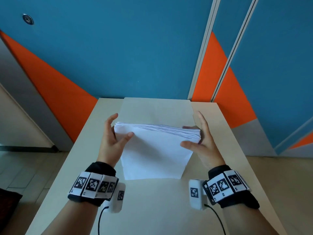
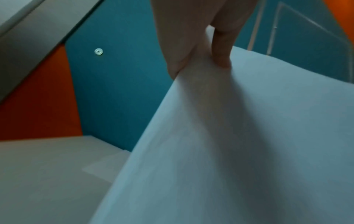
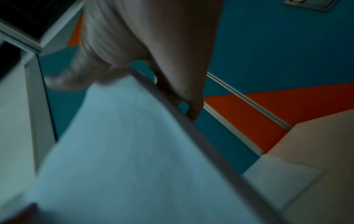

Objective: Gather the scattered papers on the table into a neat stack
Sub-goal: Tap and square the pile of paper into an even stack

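Note:
A stack of white papers [image 1: 155, 150] stands on its lower edge on the pale table [image 1: 152, 209], leaning a little, with its top edges slightly fanned. My left hand [image 1: 122, 126] holds the stack's left side, thumb on the front face and fingers curled behind. On the right side my right hand [image 1: 194, 131] has its thumb on the front sheet and its fingers along the edge and back. The left wrist view shows the left hand [image 2: 201, 60] pinching the paper [image 2: 249, 151] at its upper corner. In the blurred right wrist view, my right hand [image 3: 153, 75] grips the paper edge [image 3: 124, 151].
A flat beige panel [image 1: 157, 109] lies at the table's far end, behind the stack. The blue and orange wall [image 1: 135, 56] rises right behind the table. The table's side edges drop to tiled floor [image 1: 25, 170] on both sides.

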The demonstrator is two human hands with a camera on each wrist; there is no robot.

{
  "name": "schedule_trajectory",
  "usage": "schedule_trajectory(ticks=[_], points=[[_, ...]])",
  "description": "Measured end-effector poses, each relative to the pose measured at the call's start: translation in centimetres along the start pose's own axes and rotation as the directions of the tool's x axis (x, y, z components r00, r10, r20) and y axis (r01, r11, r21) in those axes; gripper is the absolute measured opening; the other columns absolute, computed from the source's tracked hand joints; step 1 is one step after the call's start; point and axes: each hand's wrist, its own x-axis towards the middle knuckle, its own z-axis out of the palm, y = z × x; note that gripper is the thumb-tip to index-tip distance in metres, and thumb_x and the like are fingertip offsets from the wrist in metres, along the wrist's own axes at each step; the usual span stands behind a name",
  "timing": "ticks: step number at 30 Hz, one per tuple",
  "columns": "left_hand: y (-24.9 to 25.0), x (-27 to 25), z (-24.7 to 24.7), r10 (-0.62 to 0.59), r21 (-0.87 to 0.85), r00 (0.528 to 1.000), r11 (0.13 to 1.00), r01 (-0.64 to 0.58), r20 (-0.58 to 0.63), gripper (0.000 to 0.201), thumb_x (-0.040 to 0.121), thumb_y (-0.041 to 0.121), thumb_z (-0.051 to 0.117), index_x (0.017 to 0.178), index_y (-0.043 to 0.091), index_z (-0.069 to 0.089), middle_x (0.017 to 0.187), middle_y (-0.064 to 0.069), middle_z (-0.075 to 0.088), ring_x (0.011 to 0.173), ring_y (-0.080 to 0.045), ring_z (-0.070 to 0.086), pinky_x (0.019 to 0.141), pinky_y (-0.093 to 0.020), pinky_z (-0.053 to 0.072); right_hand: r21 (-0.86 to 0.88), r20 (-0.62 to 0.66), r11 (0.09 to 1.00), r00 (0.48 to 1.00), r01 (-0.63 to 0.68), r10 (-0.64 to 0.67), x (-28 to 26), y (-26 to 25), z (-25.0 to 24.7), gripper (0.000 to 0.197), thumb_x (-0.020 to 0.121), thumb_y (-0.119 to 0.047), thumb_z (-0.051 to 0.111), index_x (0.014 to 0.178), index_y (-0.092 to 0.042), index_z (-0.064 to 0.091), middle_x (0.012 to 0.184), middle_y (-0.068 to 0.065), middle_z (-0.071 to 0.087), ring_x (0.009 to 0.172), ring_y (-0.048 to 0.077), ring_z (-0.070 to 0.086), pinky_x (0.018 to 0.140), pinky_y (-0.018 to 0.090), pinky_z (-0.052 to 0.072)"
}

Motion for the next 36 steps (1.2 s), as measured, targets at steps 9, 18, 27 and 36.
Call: schedule_trajectory(ticks=[9, 18, 27, 36], points=[[-1.7, 1.6, -0.2, -0.282, -0.079, 0.897, 0.942, 0.326, 0.342, 0.062, 0.036, 0.027, 0.084, 0.095, 0.028, 0.065, 0.086, 0.015, 0.075, 0.080, 0.001, 0.070, 0.064, -0.013, 0.053, -0.256, -0.055, 0.933, 0.967, -0.253, 0.248, 1.8, 1.2, 0.6, 0.025, 0.076, -0.012, 0.075, 0.088, -0.031, 0.065, 0.094, -0.012, 0.069, 0.089, 0.007, 0.066, 0.100, 0.043, 0.048], [-2.1, 1.6, 1.8, -0.271, -0.055, 0.940, 0.956, 0.289, 0.209, 0.042, 0.062, -0.002, 0.081, 0.084, 0.028, 0.063, 0.069, 0.025, 0.071, 0.066, 0.007, 0.066, 0.058, -0.011, 0.052, -0.146, -0.138, 0.964, 0.970, -0.220, 0.200, 1.8, 2.2, 0.2, 0.027, 0.077, -0.004, 0.073, 0.082, -0.029, 0.064, 0.085, -0.013, 0.069, 0.071, -0.006, 0.068, 0.072, 0.014, 0.054], [-5.2, 0.7, 3.0, -0.363, -0.131, 0.914, 0.912, 0.388, 0.179, 0.040, 0.066, -0.008, 0.077, 0.084, 0.026, 0.064, 0.072, 0.019, 0.073, 0.068, 0.006, 0.067, 0.063, -0.012, 0.055, -0.100, -0.233, 0.935, 0.922, -0.340, 0.310, 2.1, 5.6, -0.4, 0.015, 0.077, -0.009, 0.074, 0.090, -0.013, 0.068, 0.081, -0.010, 0.072, 0.073, 0.002, 0.068, 0.072, 0.016, 0.054], [-7.8, 0.8, 3.6, -0.476, -0.123, 0.858, 0.856, 0.502, 0.192, 0.044, 0.048, 0.009, 0.078, 0.086, 0.026, 0.063, 0.080, 0.007, 0.073, 0.085, -0.014, 0.065, 0.074, -0.026, 0.051, -0.124, -0.171, 0.892, 0.894, -0.435, 0.413, 1.6, 8.9, -1.3, 0.030, 0.074, -0.002, 0.076, 0.084, -0.028, 0.064, 0.089, -0.011, 0.069, 0.081, 0.000, 0.066, 0.082, 0.022, 0.051]])
